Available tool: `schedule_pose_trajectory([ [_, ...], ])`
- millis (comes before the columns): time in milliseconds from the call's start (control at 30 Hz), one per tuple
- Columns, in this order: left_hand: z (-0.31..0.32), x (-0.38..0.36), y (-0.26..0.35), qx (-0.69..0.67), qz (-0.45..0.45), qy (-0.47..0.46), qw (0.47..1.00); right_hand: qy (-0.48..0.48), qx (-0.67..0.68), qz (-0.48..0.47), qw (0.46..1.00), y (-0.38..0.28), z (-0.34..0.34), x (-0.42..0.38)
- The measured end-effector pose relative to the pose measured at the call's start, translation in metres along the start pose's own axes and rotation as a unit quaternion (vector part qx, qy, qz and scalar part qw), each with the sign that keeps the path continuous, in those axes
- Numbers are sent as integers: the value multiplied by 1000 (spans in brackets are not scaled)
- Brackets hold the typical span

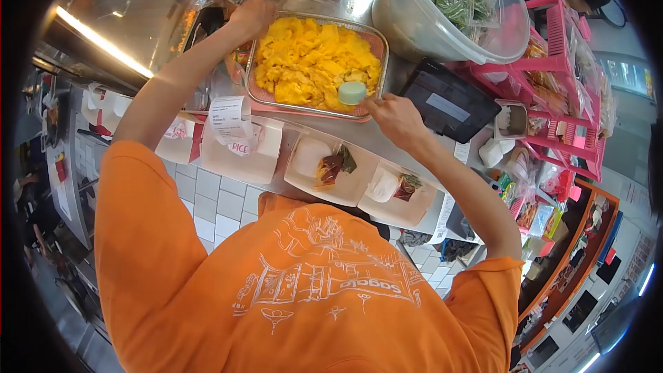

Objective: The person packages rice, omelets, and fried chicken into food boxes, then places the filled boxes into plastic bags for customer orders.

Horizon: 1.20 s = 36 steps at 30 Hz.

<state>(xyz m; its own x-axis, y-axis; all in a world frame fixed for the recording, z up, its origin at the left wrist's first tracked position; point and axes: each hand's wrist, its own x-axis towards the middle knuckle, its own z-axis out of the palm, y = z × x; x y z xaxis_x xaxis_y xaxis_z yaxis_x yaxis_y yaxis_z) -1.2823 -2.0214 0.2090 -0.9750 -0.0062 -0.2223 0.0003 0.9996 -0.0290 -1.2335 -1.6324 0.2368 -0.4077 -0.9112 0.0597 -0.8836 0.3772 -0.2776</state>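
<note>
A metal tray (381,93) full of yellow scrambled egg (311,59) lies on the counter ahead of me. At its lower right corner my right hand (394,119) is closed by the rim, beside a pale green scoop (352,92) resting on the egg; its grip is too small to make out. My left hand (254,18) is at the tray's upper left corner, fingers bent, and what it holds is hidden. Below the tray, two open boxes (293,178) hold white rice and dark toppings. Further left is a box (228,162) with a receipt (230,119) over it.
A large clear tub (449,52) of bagged green leaves stands at the upper right. Near my right hand lies a black tablet (449,100). Pink baskets (570,69) with packets are at the right, beside a small container (512,119). A glass case (103,21) is at the upper left.
</note>
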Motion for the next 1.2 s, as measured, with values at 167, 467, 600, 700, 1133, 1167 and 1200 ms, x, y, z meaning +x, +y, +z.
schedule_pose_trajectory([
  [167, 14, 4, -10, -20, 16, 14, 1000, -137, -117, -10, 984, -6, -8, 10],
  [467, 44, 25, -35, 35, 93, 28, 995, -148, 161, 7, 976, 32, -23, 38],
  [600, 27, 14, -32, 126, 180, -12, 975, -127, 222, 145, 956, 33, -42, 36],
  [700, 22, 13, -31, 73, 173, -20, 982, -50, -9, 29, 998, 21, 3, 13],
  [1133, 24, 6, -11, -35, 18, 33, 999, -229, 205, 41, 951, 30, -4, 56],
  [1167, 26, 8, -14, -36, 18, 48, 998, -232, 222, 48, 946, 35, -3, 62],
  [1200, 27, 11, -16, -27, 22, 42, 999, -223, 239, 50, 944, 44, 4, 62],
])
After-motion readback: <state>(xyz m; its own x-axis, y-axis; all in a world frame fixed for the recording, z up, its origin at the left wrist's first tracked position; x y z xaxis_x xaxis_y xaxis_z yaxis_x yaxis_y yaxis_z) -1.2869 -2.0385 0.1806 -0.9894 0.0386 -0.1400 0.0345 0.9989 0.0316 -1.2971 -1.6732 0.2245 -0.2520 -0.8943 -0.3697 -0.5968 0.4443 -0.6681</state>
